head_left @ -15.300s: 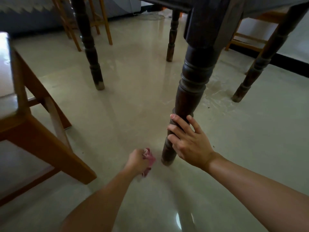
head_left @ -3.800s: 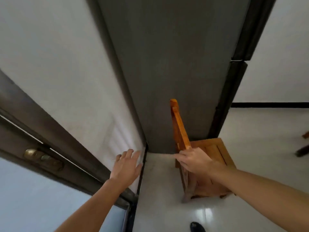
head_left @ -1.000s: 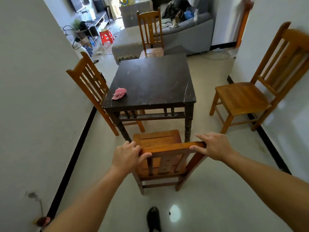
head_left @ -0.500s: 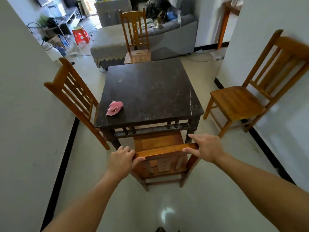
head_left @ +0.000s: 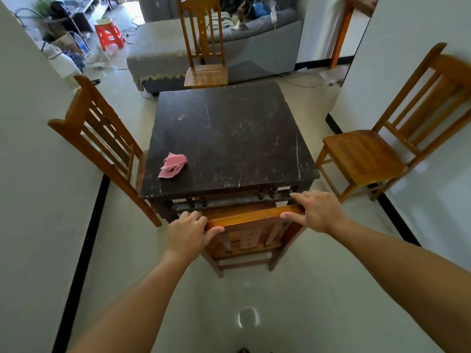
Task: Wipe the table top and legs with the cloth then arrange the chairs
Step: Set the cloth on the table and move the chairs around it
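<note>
At the far end of the room you have a grey sofa (head_left: pixel 257 44) heaped with loose things, among them a striped cloth (head_left: pixel 226 17) and something blue (head_left: pixel 260 7). Its near section wears a grey cover (head_left: pixel 158 59) with a zigzag trim. Left of that, a red plastic stool (head_left: pixel 109 34) stands on the pale glossy floor (head_left: pixel 293 289), cables (head_left: pixel 303 81) trailing nearby. A white wall (head_left: pixel 30 200) flanks you on each side, with a black skirting strip (head_left: pixel 81 250) at the foot. A round glint (head_left: pixel 247 317) shines near your feet.
</note>
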`<state>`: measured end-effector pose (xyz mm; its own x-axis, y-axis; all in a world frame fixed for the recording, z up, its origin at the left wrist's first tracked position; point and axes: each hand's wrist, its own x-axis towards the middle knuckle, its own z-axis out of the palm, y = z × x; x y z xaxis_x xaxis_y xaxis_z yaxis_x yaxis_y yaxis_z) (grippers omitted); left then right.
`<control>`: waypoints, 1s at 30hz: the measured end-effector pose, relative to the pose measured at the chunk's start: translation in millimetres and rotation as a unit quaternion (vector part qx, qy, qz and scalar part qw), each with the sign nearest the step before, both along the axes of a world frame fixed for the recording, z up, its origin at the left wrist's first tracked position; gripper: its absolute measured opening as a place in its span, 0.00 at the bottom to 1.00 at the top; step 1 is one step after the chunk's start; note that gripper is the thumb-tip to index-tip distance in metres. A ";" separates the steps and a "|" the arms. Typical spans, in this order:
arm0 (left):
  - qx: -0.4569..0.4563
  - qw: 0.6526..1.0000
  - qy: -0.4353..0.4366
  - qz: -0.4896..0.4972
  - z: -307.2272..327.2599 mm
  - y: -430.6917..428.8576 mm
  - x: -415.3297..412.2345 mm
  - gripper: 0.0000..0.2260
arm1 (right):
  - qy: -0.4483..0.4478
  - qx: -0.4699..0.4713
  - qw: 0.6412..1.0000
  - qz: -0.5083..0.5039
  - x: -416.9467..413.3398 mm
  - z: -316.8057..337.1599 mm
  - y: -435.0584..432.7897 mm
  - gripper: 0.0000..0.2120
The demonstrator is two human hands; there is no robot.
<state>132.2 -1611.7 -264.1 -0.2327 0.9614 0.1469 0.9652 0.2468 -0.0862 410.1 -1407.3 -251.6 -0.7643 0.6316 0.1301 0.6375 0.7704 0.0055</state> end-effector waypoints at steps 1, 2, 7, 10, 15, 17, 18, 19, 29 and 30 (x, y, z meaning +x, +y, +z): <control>-0.011 1.000 0.003 0.004 -0.1 1.8 -1.0 0.32 | 0.001 0.000 1.000 0.002 -1.2 0.1 2.8 0.47; -0.023 1.000 0.003 0.008 1.1 2.8 -2.0 0.32 | 0.000 -0.004 1.000 0.001 -2.3 0.2 4.2 0.47; -0.090 0.994 -0.033 0.047 16.0 5.3 0.5 0.32 | -0.008 -0.039 0.999 -0.013 -0.7 0.4 -3.1 0.40; -0.113 0.989 -0.055 0.078 30.8 24.8 11.6 0.37 | 0.005 -0.097 0.995 -0.012 1.8 6.6 -4.3 0.38; -0.088 0.990 -0.060 0.092 55.1 103.6 73.0 0.25 | 0.100 -0.287 0.953 -0.012 50.2 22.3 37.2 0.32; -0.059 0.992 -0.079 0.080 63.0 146.8 110.9 0.23 | 0.081 -0.262 0.961 -0.026 90.6 27.3 77.0 0.28; -0.052 0.992 -0.090 0.071 65.9 168.9 131.0 0.22 | 0.068 -0.245 0.966 -0.041 114.3 29.4 99.4 0.27; -0.048 0.992 -0.100 0.061 68.3 190.3 150.5 0.22 | 0.057 -0.233 0.969 -0.061 138.7 31.0 121.9 0.27; -0.088 0.980 -0.137 -0.114 88.5 403.0 300.3 0.24 | 0.076 -0.162 0.947 -0.266 332.9 57.2 290.5 0.28; -0.086 0.979 -0.132 -0.126 88.1 425.4 309.4 0.25 | 0.081 -0.155 0.945 -0.276 344.5 56.7 305.0 0.30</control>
